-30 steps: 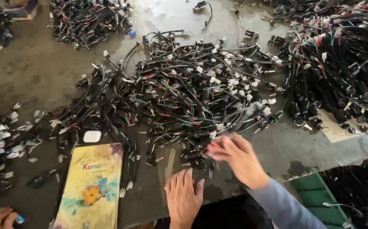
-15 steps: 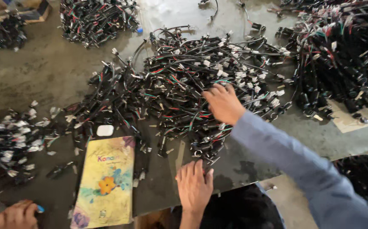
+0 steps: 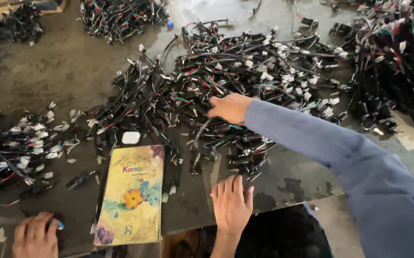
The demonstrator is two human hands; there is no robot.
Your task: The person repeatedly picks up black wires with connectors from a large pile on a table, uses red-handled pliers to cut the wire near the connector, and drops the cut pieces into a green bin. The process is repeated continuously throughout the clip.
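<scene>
Black wire harnesses with white plastic connectors and red and green strands (image 3: 235, 71) lie in a large tangled heap across the middle of the dark, stained worktable (image 3: 49, 71). The right hand (image 3: 230, 107), in a long blue-grey sleeve (image 3: 331, 148), reaches into the near side of this heap. Its fingers are curled down among the wires; whether they pinch a strand cannot be told, as the fingertips are hidden in the tangle. A loose black harness loop (image 3: 202, 136) hangs just below the hand.

The left hand (image 3: 232, 203) lies flat on the table at the near edge, palm down, fingers spread slightly and holding nothing. It rests just below the heap, apart from the wires.

A yellow notebook with a flower on its cover (image 3: 131, 193) lies flat to the left of the left hand. A small white rounded case (image 3: 131, 137) sits just above the notebook's top edge, touching the fringe of the heap.

A smaller spread of harnesses with white connectors (image 3: 21, 143) occupies the left edge of the table. A denser dark pile (image 3: 398, 62) fills the right side, and another pile (image 3: 121, 14) lies at the far edge.

Another person's hand (image 3: 35, 236) rests at the lower left corner, covering a small object with a blue tip (image 3: 60, 225).
</scene>
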